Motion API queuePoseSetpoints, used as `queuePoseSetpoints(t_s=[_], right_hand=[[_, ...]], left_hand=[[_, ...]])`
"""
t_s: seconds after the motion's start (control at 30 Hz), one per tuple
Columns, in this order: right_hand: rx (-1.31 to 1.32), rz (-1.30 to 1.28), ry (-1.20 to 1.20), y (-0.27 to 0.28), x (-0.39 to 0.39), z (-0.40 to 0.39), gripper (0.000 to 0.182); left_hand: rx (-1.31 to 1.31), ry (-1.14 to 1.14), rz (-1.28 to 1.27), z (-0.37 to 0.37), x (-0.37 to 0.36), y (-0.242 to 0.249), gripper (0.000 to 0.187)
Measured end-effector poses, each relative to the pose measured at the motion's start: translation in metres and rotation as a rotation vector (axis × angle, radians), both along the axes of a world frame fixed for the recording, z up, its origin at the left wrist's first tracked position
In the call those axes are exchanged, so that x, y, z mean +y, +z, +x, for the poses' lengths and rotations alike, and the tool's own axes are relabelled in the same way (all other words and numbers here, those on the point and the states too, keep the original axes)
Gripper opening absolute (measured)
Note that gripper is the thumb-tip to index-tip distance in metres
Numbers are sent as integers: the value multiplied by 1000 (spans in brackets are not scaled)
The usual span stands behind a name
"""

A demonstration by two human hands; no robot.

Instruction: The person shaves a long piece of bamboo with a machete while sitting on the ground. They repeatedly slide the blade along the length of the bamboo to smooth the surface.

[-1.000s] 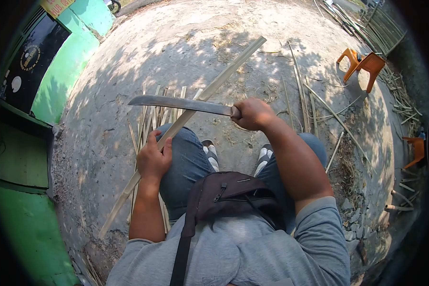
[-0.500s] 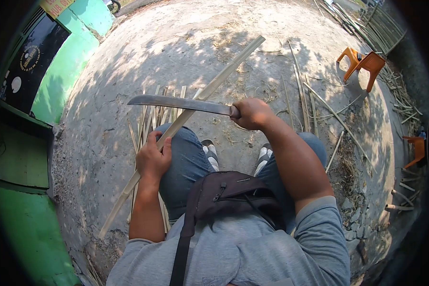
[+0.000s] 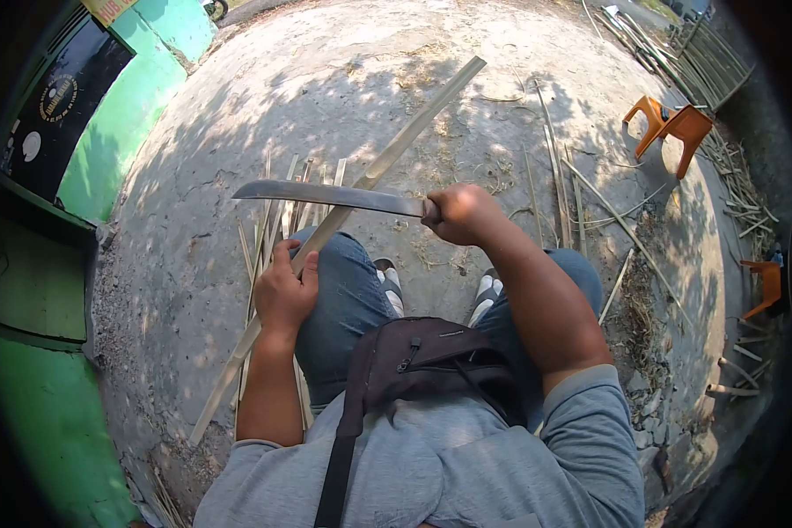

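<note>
Seated, left hand (image 3: 283, 295) clamped around a long bamboo strip (image 3: 387, 158) resting across the left knee (image 3: 348, 273). Right hand (image 3: 458, 213) fisted on a machete (image 3: 326, 195), blade lying across the strip just beyond the knee. Best kept shallow, stroking away from the gripping fingers.

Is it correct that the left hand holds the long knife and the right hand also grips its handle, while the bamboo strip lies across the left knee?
Not quite. In the head view only the right hand grips the long knife. The left hand holds the bamboo strip, which does lie across the left knee.
</note>
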State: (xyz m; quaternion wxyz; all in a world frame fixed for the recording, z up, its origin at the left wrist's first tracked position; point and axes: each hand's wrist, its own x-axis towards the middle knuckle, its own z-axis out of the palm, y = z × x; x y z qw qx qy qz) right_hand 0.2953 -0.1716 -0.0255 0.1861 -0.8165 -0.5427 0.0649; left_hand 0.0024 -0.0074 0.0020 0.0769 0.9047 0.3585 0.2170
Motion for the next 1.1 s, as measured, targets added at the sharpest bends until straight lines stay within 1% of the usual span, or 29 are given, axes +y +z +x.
queuePoseSetpoints(t_s=[0.1,0.2,0.3,0.4,0.5,0.6,0.7,0.8,0.9,1.0,1.1], right_hand=[[34,24,-6,-4,-2,1,14],[11,46,-6,-5,-4,1,14],[-3,151,16,-6,-5,2,16],[-11,165,13,2,-8,7,15],[9,105,-66,5,-9,14,15],[80,119,-107,8,-13,18,16],[6,113,-80,10,-14,10,15],[-49,120,21,8,-9,-6,13],[-53,-126,7,26,-1,-13,13],[39,-70,-44,22,-2,-1,13],[88,-60,-210,17,-5,14,13]], left_hand=[[-15,1,-10,1,2,-3,39],[-25,-42,33,0,2,-2,35],[-51,-53,48,-1,2,-4,35],[-92,-73,51,-2,3,-7,35],[-106,-73,71,-2,6,-11,35],[-107,-60,43,-2,4,-9,35],[-79,-56,29,-4,7,-10,36],[-82,-66,21,-2,6,-8,36],[-105,-60,38,-3,7,-11,36],[-63,-24,-13,-4,6,-9,42],[-20,5,-19,-3,5,-7,42]])
